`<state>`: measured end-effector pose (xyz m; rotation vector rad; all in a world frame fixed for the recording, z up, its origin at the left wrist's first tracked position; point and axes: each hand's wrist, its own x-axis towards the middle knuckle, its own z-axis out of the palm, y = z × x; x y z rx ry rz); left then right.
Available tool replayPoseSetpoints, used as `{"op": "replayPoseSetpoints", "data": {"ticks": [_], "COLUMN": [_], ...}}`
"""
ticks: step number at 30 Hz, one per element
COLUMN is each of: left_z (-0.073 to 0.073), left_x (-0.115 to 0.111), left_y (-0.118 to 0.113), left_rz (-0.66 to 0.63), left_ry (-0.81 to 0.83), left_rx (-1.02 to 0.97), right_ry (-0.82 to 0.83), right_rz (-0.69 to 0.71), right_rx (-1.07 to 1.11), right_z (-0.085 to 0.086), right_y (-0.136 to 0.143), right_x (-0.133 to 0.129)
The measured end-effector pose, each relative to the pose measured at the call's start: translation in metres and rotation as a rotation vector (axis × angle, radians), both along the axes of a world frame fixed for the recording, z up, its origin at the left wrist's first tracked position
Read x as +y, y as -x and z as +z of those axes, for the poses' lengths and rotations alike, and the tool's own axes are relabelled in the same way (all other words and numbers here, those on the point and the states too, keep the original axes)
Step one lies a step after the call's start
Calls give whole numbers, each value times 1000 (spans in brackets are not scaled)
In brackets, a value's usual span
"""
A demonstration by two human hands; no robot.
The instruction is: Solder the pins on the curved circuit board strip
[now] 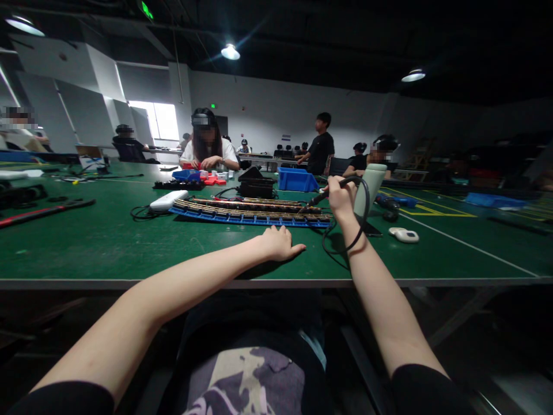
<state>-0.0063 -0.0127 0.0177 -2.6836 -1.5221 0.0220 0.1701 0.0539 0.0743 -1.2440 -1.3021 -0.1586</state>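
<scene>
A long blue rack [242, 218] holding rows of thin strips lies across the green table [129, 253] in front of me. My left hand [279, 243] rests at its near edge, thumb stretched to the right, fingers apart with nothing held. In my right hand [341, 196], above the rack's right end, is a dark pen-like tool [317, 199]. Its tip points down-left at the strips. A black cable [367, 213] loops from the tool around my right wrist.
Beyond the rack stand a black holder [256, 185] and a blue bin [297, 180]. A white device [168, 200] lies left. On the right are a pale green bottle [370, 187], a power drill [395, 202] and a small white case [404, 235]. A person sits opposite.
</scene>
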Motion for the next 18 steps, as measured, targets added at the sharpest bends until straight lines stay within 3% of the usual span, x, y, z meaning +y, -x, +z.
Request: {"op": "replayPoseSetpoints", "data": {"ticks": [18], "left_z": [1], "left_x": [-1], "left_y": [0], "left_rz": [2], "left_ry": [13], "left_rx": [-3], "right_ry": [-8], "right_rz": [6], "right_rx": [-16], "right_z": [1], "right_y": [4], "right_x": [-6]}}
